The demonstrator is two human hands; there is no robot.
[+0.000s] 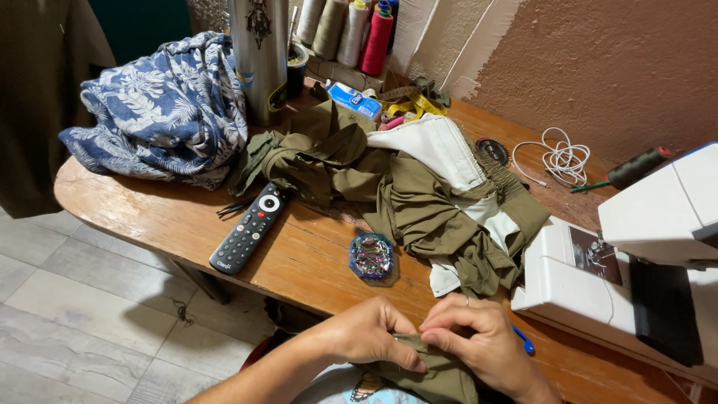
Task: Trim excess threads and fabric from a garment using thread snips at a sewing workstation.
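My left hand (370, 329) and my right hand (479, 340) meet at the near table edge, both pinching a fold of olive green fabric (441, 374) that hangs down toward my lap. A larger heap of the same olive garment with white lining (419, 187) lies spread over the middle of the wooden table (149, 213). A round pincushion full of coloured pins (371, 256) sits just beyond my left hand.
A white sewing machine (636, 254) stands at the right. A black remote control (249, 228) lies left of the pincushion, with a blue floral cloth (161, 112), a metal flask (259, 56), thread cones (351, 30), a yellow tape measure (419, 105) and a white cable (561, 158) behind.
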